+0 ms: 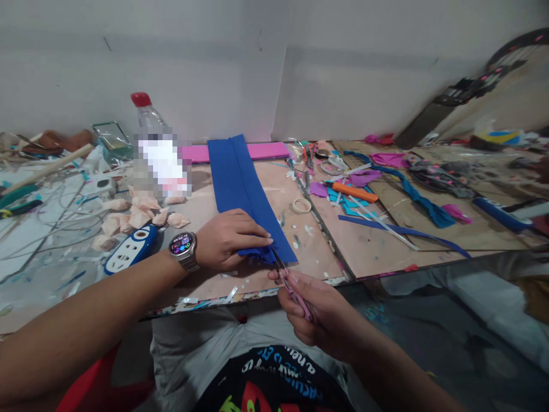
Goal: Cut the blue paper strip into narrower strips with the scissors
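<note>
A long blue strip of crepe-like paper (240,177) lies across the table, its near end bunched and ragged. My left hand (234,237) presses down on that near end, thumb and fingers closed on the bunched paper. In my right hand (311,303) is a pair of scissors with pink handles (295,294). The blades reach the paper's near edge, just beside my left fingertips. Whether the blades are parted is hard to make out. Behind the blue strip, a pink strip (270,151) runs along the wall.
On the left stand a red-capped bottle (150,114), peach wrapped pieces (139,214) and a blue-white power strip (131,250). Right of the paper lie a tape roll (301,206), an orange cutter (354,191), a narrow blue strip (403,231) and colored scraps. The table's front edge is close to my body.
</note>
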Demonstrator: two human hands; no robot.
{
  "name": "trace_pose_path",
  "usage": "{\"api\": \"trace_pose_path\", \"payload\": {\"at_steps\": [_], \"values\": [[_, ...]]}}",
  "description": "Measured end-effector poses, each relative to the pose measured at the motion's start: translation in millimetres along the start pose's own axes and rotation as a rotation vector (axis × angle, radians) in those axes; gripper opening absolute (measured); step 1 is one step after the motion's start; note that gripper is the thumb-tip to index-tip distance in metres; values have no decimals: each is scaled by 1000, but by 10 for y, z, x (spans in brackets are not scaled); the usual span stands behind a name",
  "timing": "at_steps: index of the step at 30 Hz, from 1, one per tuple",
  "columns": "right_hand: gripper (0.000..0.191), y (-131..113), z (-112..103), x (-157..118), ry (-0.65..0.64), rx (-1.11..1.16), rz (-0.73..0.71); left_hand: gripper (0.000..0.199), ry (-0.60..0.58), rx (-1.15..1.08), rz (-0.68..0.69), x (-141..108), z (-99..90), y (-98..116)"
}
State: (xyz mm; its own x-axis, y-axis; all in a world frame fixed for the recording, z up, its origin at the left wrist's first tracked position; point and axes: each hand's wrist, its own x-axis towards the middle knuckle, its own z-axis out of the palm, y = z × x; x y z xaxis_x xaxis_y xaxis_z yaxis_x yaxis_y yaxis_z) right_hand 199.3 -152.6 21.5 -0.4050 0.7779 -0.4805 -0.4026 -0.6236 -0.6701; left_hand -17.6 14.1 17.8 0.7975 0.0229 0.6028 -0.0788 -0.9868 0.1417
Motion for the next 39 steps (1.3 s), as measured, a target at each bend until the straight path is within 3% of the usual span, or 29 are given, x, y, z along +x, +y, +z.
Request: {"api": "trace_pose_path", "payload": {"at_steps": [27,39], "values": [[43,-9,77,-36,23,-30,-2,44,78,38,-29,-6,-18,13],[28,-59,84,-48,11,48,2,42,18,41,6,3,-18,14]]}}
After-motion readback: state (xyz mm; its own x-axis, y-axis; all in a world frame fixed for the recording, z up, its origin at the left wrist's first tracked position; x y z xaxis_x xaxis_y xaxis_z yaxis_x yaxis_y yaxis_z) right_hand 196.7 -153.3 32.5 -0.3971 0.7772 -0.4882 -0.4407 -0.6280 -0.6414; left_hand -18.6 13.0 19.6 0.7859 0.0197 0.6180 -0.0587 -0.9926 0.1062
